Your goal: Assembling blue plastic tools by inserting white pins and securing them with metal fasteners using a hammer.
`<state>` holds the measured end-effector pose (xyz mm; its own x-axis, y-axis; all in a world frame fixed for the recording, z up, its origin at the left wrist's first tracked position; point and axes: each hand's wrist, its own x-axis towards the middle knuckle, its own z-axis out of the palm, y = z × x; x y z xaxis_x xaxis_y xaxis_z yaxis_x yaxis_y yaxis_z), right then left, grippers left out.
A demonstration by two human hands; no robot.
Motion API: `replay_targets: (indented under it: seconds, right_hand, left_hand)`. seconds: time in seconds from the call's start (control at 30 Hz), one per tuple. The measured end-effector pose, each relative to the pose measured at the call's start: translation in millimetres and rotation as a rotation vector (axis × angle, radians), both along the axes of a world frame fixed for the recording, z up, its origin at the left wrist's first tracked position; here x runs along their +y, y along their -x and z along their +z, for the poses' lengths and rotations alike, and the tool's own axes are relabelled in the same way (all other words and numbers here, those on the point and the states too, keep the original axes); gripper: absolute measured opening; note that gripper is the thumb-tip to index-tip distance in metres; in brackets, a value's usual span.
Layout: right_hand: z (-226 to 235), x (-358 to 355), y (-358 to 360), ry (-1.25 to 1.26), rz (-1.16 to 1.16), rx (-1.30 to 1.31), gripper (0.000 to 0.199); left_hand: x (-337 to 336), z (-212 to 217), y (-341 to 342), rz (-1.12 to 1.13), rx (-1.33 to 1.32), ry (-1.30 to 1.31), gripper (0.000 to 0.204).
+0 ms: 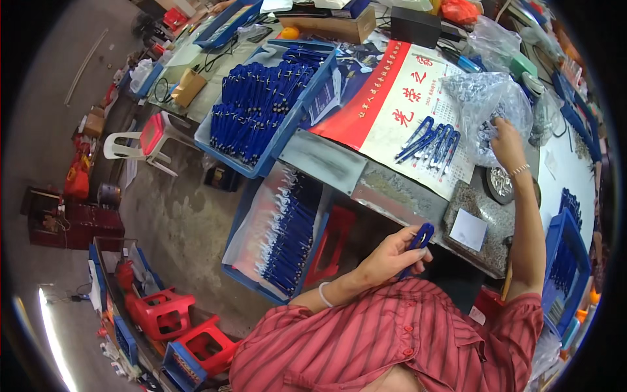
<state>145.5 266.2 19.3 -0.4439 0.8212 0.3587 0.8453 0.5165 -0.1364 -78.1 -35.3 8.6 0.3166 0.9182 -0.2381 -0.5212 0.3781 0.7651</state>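
My left hand (390,256), low in front of my body, is closed around a slim dark blue piece (424,235) with a rounded, slotted top end. My right hand (507,145) reaches to the far right, fingertips down at a clear plastic bag (482,88) of small silvery parts. Its fingers look drawn together; what they grip is hidden. Several similar blue pieces with metallic ends (428,145) lie on a red and white printed sheet (366,114), left of the bag. Near my right wrist sits a round dish of small shiny parts (500,183).
A blue crate (264,171) packed with blue pieces stands on the table at left. Below it is another filled crate (228,251). A stone block (460,202) bearing a white pad (467,230) lies at the near table edge. At far right is another blue crate (575,261).
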Motion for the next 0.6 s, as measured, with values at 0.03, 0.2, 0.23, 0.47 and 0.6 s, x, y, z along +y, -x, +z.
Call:
replay_targets:
  seconds: [0.03,0.2,0.23,0.47,0.6]
  right_hand:
    - [8.5,-11.2,-3.2,0.003,-0.006,0.004,0.023]
    - [47.3,-120.7,11.3,0.837,0.124,0.706,0.029]
    - [50.1,-146.8,14.0,1.039,0.125,0.830,0.029]
    - [39.7,-233.3,4.7,1.340,0.223,0.999,0.008]
    - [25.1,-247.0,-7.2,1.300,0.213,1.013,0.013]
  left_hand:
    - [5.0,2.8,-0.9,0.009,-0.026,-0.008,0.042]
    - [30.7,1.6,-16.1,0.032,-0.135,-0.120,0.039]
    - [34.3,2.9,-20.4,0.046,-0.140,-0.148,0.039]
    - [29.9,6.4,-38.9,-0.045,-0.159,-0.138,0.038]
    - [28.3,11.4,-46.1,-0.057,-0.048,-0.091,0.033]
